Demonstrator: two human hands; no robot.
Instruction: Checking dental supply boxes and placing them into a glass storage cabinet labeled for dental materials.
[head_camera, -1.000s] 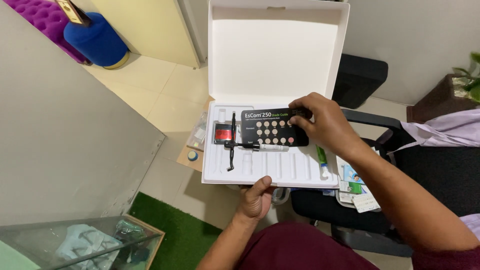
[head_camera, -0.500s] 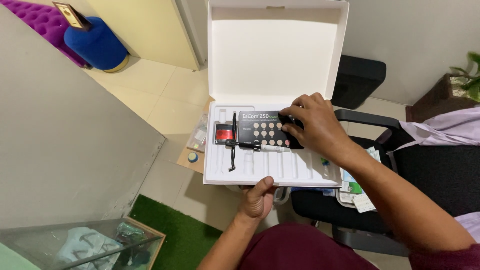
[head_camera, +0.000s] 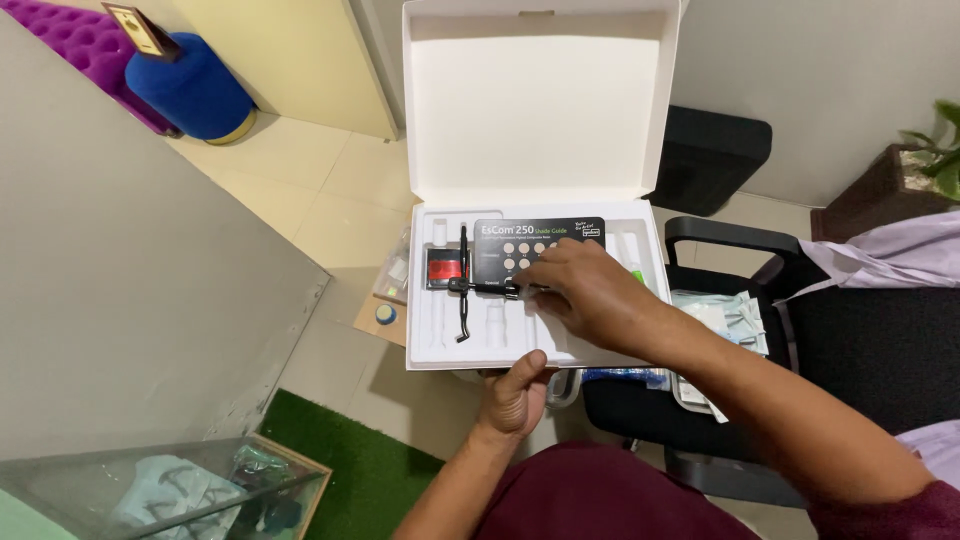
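1. Since the earlier frame, my right hand has slid left off the dark card onto the black applicator tool, fingers pinching its crosswise tip.
2. Tool lies in the white box, handle pointing toward me.
3. Left hand grips the box's near edge.

Single view, taken from a head-worn camera, aimed steeply downward and slightly forward over the wearer's own lap. Close range: left hand and right hand fill the centre, with the open white box directly beneath and beyond the grip. Past the grip, tiled floor and wall; right of it, a black chair; left and nearer, a glass case. No second view to overlap.
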